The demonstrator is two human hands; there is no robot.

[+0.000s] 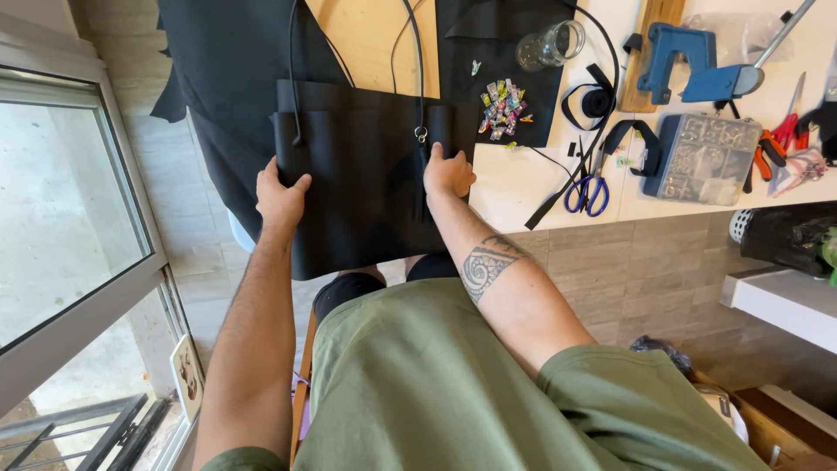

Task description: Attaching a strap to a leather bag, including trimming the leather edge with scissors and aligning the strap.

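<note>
**Two hands on the black bag**

Two hands grip one black bag-like piece point(362, 174), and it hangs over the near edge of the tabletop point(523, 179), its lower part dropping toward the person's lap. The left hand point(281, 194) clamps the left side, thumb on the front face, fingers wrapped behind and out of sight. The right hand point(448, 172) presses the right side, fingers point(438, 153) close together and curled on the rolled edge, just below a small metal ring point(420, 134).

A thin black strap point(419, 61) runs up from that ring across the bare wood panel point(370, 35). More black sheet material point(235, 61) lies under and behind the piece.

To the right, a heap of coloured clips point(500, 108) sits near a glass jar point(550, 44) lying on its side. Beyond that, blue-handled scissors point(587, 190), a roll of black webbing point(596, 102), a clear compartment box point(706, 158) of small parts and a blue press tool point(689, 70) are spread out, well apart from both hands.
</note>
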